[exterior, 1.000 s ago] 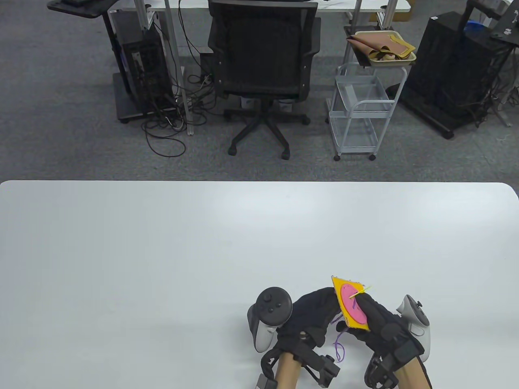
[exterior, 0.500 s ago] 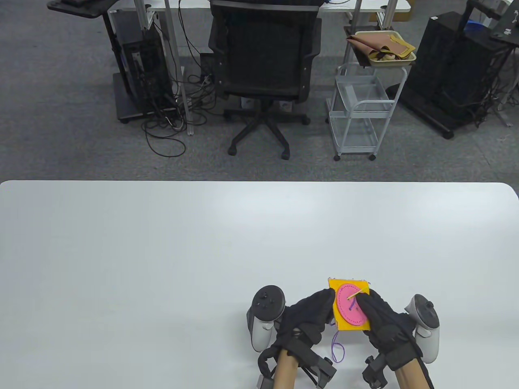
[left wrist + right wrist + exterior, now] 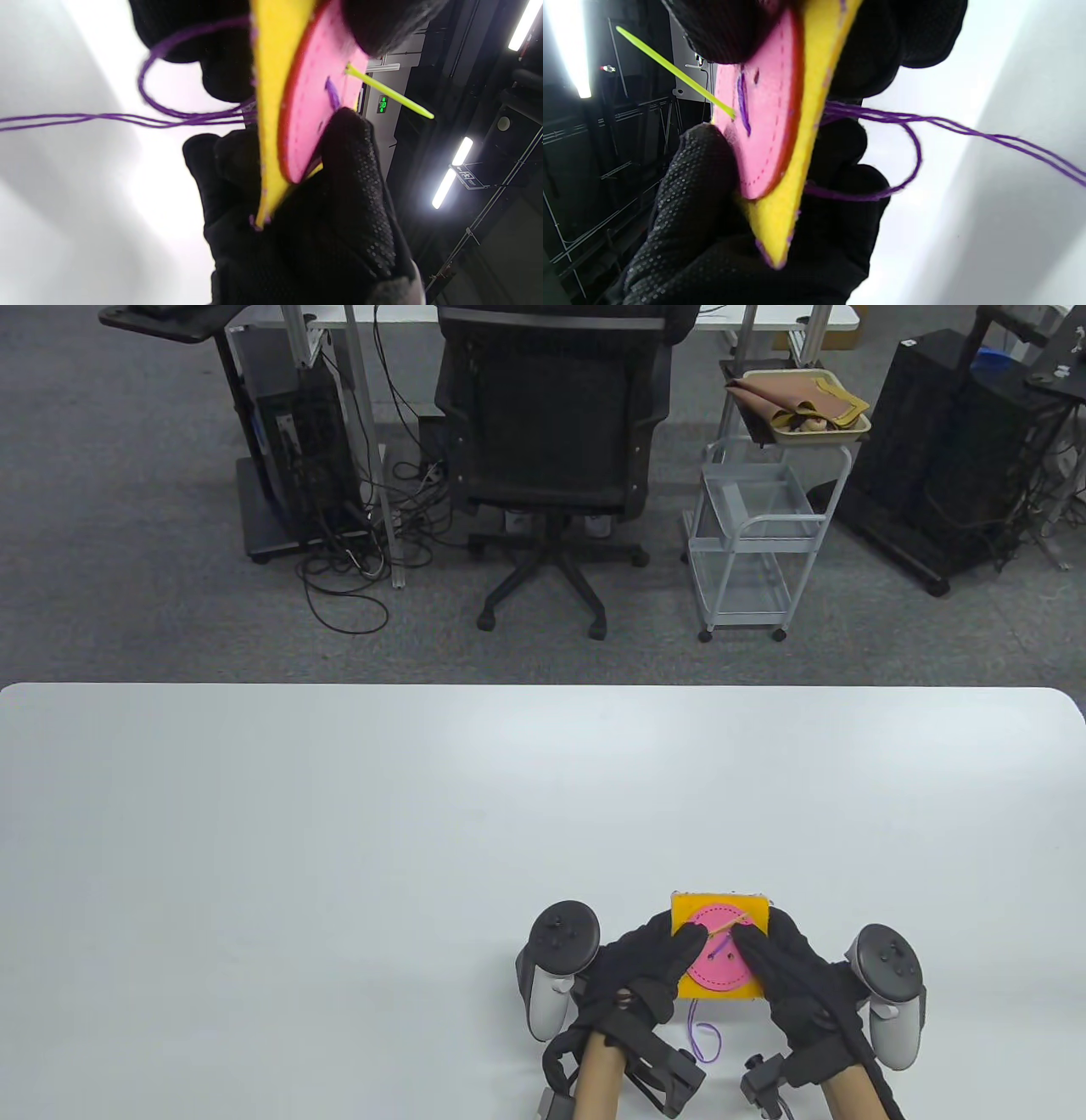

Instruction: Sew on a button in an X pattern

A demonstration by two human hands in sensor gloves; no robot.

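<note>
Near the surface's point(image 3: 339, 831) front edge, both hands clamp the felt point(image 3: 719, 903), left hand point(image 3: 649, 963) and right hand point(image 3: 785, 971) on opposite sides. The needle point(image 3: 725, 926) pokes from the button point(image 3: 717, 963), slanting up-right, its tip nearer the right hand, thread point(image 3: 702, 1042) hanging below.

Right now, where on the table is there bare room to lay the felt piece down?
Bare table runs left of the left hand, right of the right hand, and out to the far edge. The crowded spot is the near edge: both hands hold the felt, and the purple thread hangs between them.
</note>
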